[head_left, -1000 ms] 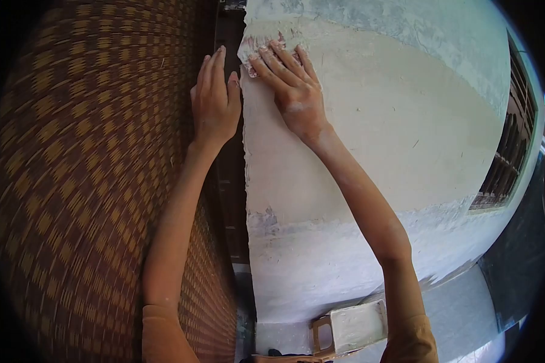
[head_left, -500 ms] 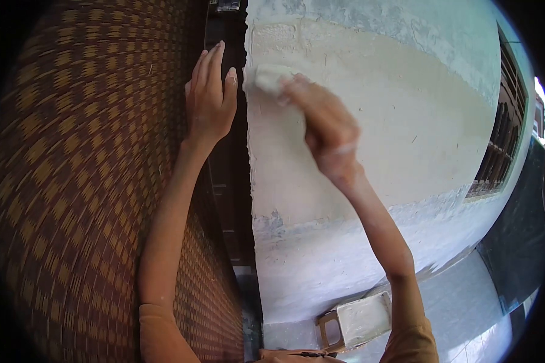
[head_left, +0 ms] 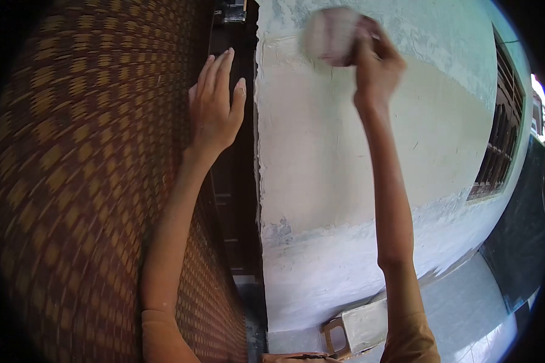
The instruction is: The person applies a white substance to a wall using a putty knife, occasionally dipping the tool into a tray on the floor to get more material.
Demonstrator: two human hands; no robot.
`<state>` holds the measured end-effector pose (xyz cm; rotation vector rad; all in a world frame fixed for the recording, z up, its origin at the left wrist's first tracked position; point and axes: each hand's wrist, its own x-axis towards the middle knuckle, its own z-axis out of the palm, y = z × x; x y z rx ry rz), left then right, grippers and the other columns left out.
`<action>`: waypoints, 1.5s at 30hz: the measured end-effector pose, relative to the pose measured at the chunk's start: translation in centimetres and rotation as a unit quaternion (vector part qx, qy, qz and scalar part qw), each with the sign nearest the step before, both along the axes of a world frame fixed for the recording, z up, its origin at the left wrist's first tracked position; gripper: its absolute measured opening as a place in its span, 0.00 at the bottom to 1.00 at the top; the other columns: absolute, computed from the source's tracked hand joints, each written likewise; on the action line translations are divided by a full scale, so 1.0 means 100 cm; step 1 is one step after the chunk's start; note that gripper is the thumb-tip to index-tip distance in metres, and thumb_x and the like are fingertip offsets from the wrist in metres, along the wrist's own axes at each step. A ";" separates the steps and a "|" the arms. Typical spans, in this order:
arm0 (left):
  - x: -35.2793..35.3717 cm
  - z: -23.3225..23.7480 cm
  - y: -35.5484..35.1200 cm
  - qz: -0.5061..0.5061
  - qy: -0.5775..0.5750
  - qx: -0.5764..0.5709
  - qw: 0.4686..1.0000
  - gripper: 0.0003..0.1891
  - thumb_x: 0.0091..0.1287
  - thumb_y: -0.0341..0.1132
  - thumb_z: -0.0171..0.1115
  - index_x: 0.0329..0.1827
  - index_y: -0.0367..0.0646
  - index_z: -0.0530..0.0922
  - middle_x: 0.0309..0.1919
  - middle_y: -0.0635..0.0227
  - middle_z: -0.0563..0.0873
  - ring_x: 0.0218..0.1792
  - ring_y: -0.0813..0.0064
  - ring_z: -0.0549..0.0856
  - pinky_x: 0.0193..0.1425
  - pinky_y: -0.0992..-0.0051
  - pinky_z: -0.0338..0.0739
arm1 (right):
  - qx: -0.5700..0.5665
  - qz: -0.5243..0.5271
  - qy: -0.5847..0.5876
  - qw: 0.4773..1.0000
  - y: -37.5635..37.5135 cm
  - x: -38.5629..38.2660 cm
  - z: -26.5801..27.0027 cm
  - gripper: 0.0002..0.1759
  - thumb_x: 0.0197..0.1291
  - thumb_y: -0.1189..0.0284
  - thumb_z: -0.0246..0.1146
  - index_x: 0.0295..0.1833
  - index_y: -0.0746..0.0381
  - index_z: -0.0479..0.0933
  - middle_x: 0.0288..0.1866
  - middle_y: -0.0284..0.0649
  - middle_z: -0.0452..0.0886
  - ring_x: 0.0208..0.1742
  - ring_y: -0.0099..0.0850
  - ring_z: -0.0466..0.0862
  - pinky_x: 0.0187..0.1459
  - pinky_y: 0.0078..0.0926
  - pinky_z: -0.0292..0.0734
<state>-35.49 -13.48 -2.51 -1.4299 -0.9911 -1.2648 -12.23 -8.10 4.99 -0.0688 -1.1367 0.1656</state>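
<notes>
High on the wall, my right hand grips a round, whitish pad with darker smears, blurred by motion. The exact kind of this pad I cannot tell. It overlaps the upper border of a smooth beige coat that covers the middle of the pale blue-white wall. My left hand is raised with its fingers stretched out, a white smear on the thumb tip. It holds nothing and is beside the woven panel, in front of the dark doorway.
Low against the wall stands a small box-like stand with a white-smeared top, partly behind my right arm. A barred window is at the right, with a black panel below it. Grey floor shows at lower right.
My right hand has moved up and right across the wall with the pad, whose round face now shows. My left hand stays nearly in place, as the whole view shifts slightly.
</notes>
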 end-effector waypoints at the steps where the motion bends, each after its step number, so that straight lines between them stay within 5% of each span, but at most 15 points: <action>1: 0.001 0.001 0.001 -0.013 -0.008 -0.005 1.000 0.27 0.76 0.43 0.49 0.76 0.45 0.64 0.72 0.58 0.70 0.76 0.55 0.64 0.72 0.51 0.60 | -0.012 -0.005 -0.052 0.999 -0.002 -0.011 0.001 0.20 0.64 0.70 0.65 0.60 0.65 0.81 0.38 0.39 0.87 0.36 0.22 0.82 0.40 0.23 0.78; 5: 0.004 0.003 0.002 -0.035 -0.011 -0.007 0.999 0.28 0.77 0.45 0.48 0.77 0.46 0.62 0.73 0.56 0.68 0.76 0.55 0.62 0.73 0.51 0.58 | -0.042 -0.213 -0.064 0.974 0.011 -0.026 0.007 0.19 0.61 0.67 0.66 0.57 0.61 0.84 0.35 0.42 0.88 0.35 0.21 0.83 0.41 0.23 0.78; 9: -0.002 -0.001 0.000 -0.012 -0.012 0.009 1.000 0.27 0.74 0.43 0.50 0.75 0.44 0.64 0.71 0.59 0.71 0.75 0.55 0.64 0.71 0.50 0.62 | 0.024 -0.091 0.072 0.993 -0.005 -0.002 0.017 0.14 0.64 0.76 0.63 0.54 0.62 0.85 0.34 0.39 0.87 0.30 0.20 0.80 0.32 0.21 0.78; 11: -0.003 -0.003 0.005 -0.002 -0.019 0.011 1.000 0.28 0.74 0.42 0.51 0.75 0.43 0.64 0.71 0.59 0.71 0.75 0.55 0.64 0.70 0.51 0.62 | 0.012 -0.022 -0.023 0.999 -0.005 -0.015 0.014 0.16 0.63 0.73 0.65 0.56 0.62 0.84 0.36 0.39 0.87 0.31 0.20 0.79 0.37 0.23 0.79; 12: 0.000 -0.004 0.007 -0.005 -0.018 0.007 1.000 0.28 0.74 0.42 0.51 0.75 0.43 0.64 0.71 0.59 0.71 0.75 0.55 0.64 0.70 0.51 0.62 | -0.032 -0.141 -0.059 0.988 0.004 -0.025 0.009 0.19 0.61 0.70 0.67 0.57 0.62 0.83 0.36 0.40 0.87 0.35 0.21 0.80 0.44 0.24 0.79; 13: 0.003 -0.002 0.009 -0.017 -0.033 0.002 0.999 0.28 0.74 0.42 0.51 0.75 0.43 0.64 0.71 0.59 0.71 0.75 0.55 0.64 0.70 0.51 0.63 | -0.049 -0.062 -0.093 0.992 0.004 -0.035 0.002 0.21 0.60 0.67 0.69 0.58 0.62 0.82 0.36 0.40 0.87 0.36 0.23 0.81 0.48 0.26 0.78; 15: 0.007 -0.002 0.008 -0.028 -0.042 -0.008 0.999 0.28 0.73 0.41 0.52 0.75 0.42 0.64 0.71 0.59 0.71 0.75 0.55 0.64 0.70 0.51 0.63 | -0.013 -0.170 -0.062 0.983 0.017 -0.025 0.000 0.19 0.62 0.70 0.67 0.58 0.63 0.82 0.36 0.39 0.87 0.35 0.22 0.81 0.43 0.25 0.79; 18: 0.007 -0.006 0.005 -0.013 -0.008 -0.003 1.000 0.28 0.75 0.43 0.50 0.76 0.45 0.62 0.73 0.58 0.68 0.76 0.55 0.62 0.73 0.50 0.58 | -0.015 0.009 0.037 0.999 0.015 0.009 0.001 0.16 0.66 0.76 0.63 0.58 0.64 0.82 0.39 0.38 0.87 0.32 0.21 0.81 0.33 0.20 0.79; 25: 0.013 -0.005 0.005 -0.023 0.001 -0.001 1.000 0.29 0.73 0.41 0.53 0.76 0.44 0.63 0.72 0.60 0.70 0.75 0.55 0.63 0.71 0.51 0.61 | -0.040 -0.007 -0.112 0.993 -0.003 -0.030 -0.019 0.21 0.64 0.75 0.66 0.63 0.64 0.79 0.43 0.39 0.87 0.37 0.21 0.82 0.41 0.22 0.79; 27: 0.012 -0.011 0.001 -0.022 -0.004 -0.011 1.000 0.29 0.74 0.42 0.52 0.76 0.45 0.62 0.73 0.61 0.69 0.76 0.55 0.62 0.73 0.50 0.59 | -0.079 -0.066 -0.031 0.994 0.018 -0.006 -0.013 0.21 0.64 0.76 0.65 0.62 0.68 0.78 0.44 0.41 0.86 0.37 0.23 0.83 0.40 0.23 0.81; 31: 0.007 -0.018 0.003 -0.016 0.001 -0.011 1.000 0.29 0.74 0.42 0.53 0.77 0.46 0.62 0.73 0.61 0.69 0.76 0.54 0.62 0.73 0.50 0.59 | -0.025 0.034 0.050 0.998 -0.002 0.007 -0.011 0.20 0.65 0.75 0.65 0.60 0.71 0.79 0.46 0.44 0.86 0.39 0.26 0.84 0.43 0.26 0.81; 33: 0.011 -0.020 0.006 -0.019 0.001 -0.023 1.000 0.29 0.73 0.41 0.53 0.77 0.46 0.62 0.73 0.61 0.69 0.76 0.54 0.62 0.73 0.50 0.59 | 0.000 -0.050 -0.008 0.999 0.004 -0.018 -0.017 0.21 0.63 0.72 0.64 0.60 0.68 0.80 0.41 0.47 0.87 0.38 0.28 0.84 0.42 0.27 0.81; 35: 0.014 -0.019 0.009 -0.026 -0.010 -0.010 1.000 0.31 0.70 0.39 0.55 0.76 0.43 0.63 0.72 0.60 0.70 0.75 0.54 0.64 0.70 0.51 0.62 | -0.065 -0.003 -0.056 0.996 -0.013 -0.037 -0.030 0.21 0.63 0.71 0.66 0.60 0.67 0.81 0.45 0.49 0.88 0.44 0.32 0.86 0.48 0.28 0.79; 40: 0.017 -0.015 0.005 -0.037 0.002 -0.007 0.999 0.30 0.72 0.39 0.53 0.77 0.45 0.62 0.73 0.60 0.69 0.76 0.53 0.63 0.72 0.50 0.60 | -0.067 0.058 0.125 0.988 -0.004 -0.004 -0.022 0.19 0.64 0.76 0.62 0.61 0.68 0.80 0.46 0.49 0.87 0.42 0.32 0.86 0.44 0.28 0.81; 45: 0.018 -0.005 0.011 -0.055 -0.006 0.017 0.998 0.30 0.72 0.40 0.54 0.76 0.45 0.63 0.73 0.60 0.69 0.76 0.54 0.63 0.73 0.51 0.59 | -0.042 0.063 -0.028 0.997 -0.011 -0.046 -0.025 0.21 0.62 0.74 0.64 0.61 0.68 0.80 0.46 0.49 0.87 0.47 0.30 0.86 0.50 0.27 0.80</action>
